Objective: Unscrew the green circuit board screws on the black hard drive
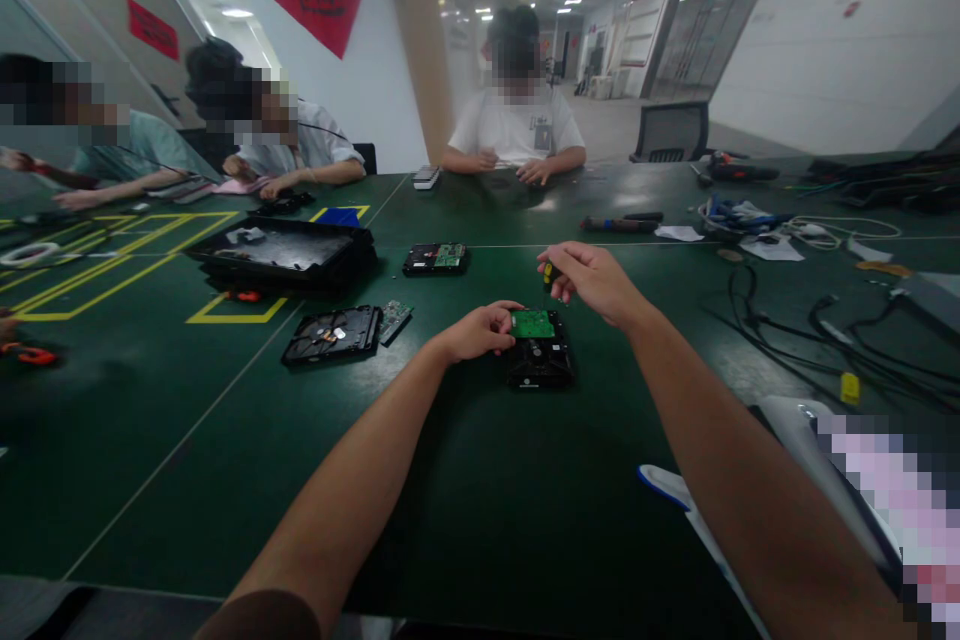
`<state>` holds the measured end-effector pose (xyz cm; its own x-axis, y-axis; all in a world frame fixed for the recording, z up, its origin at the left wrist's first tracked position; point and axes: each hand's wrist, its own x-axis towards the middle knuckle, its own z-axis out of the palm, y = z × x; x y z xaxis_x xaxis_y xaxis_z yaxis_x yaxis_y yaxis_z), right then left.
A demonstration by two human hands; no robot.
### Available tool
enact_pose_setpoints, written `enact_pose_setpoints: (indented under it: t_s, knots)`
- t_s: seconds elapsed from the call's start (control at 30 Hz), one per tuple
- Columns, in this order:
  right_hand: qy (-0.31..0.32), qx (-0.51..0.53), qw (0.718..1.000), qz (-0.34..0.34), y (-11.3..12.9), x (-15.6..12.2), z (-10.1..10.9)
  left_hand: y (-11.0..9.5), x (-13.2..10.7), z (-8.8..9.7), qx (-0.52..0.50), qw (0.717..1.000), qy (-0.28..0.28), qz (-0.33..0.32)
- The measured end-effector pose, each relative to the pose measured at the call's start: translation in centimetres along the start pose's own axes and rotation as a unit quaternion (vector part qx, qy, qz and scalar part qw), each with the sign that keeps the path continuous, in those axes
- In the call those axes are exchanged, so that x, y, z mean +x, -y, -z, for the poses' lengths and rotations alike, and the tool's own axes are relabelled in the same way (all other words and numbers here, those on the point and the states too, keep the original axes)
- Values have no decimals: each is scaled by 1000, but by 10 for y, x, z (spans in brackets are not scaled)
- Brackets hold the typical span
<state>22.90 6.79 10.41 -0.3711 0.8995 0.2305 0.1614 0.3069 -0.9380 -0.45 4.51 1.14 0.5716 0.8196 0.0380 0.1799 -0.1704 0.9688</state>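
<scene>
A black hard drive [540,365] lies on the dark green table [480,480] in front of me, with a green circuit board [533,324] on its top. My left hand [480,330] is closed on the drive's left edge, thumb and fingers touching the green board. My right hand [589,277] hovers just above the board, fingers pinched round a small screwdriver [548,275] with a yellow and black handle, its tip pointing down at the board.
Another opened drive [332,334] with a loose board [395,319] lies to the left, a third drive [436,258] farther back, beside a black tray [281,253]. Cables [825,330] sprawl on the right. Three people sit across the table. A white object [690,500] lies by my right forearm.
</scene>
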Motion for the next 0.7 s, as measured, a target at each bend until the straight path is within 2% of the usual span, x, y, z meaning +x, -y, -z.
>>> enact_pose_setpoints:
  t_s: [0.23,0.6,0.7]
  knots:
    - [-36,-69,997,12,-6,1,5,-1,0,0,8,1000,-1,9]
    - [1,21,1000,-13,1,0,-1,0,1,0,15,1000,-2,1]
    - [1,-4,1000,6,0,0,0,1,1,0,15,1000,-1,-3]
